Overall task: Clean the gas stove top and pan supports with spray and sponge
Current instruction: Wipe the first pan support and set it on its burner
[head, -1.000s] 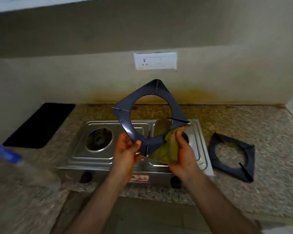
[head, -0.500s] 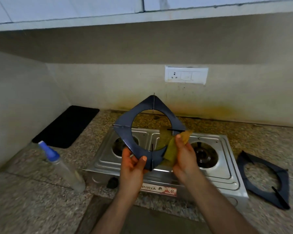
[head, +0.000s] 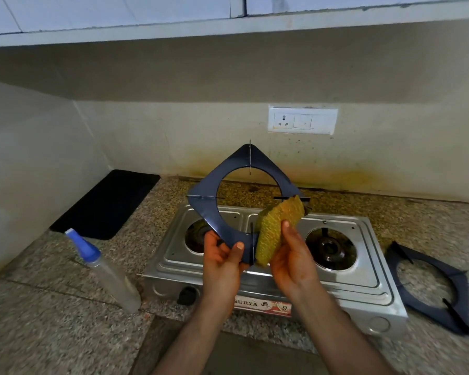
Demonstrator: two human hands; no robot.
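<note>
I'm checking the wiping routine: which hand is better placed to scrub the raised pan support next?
Right. The right hand already pinches the sponge against the pan support, while the left hand has its grip on the support's lower corner.

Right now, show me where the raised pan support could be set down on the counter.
The left hand holds the support up; the right hand holds the sponge. Bare counter lies front left, between the spray bottle and the near edge. Right of the stove is crowded by the second support; the black mat fills the back left.
</note>
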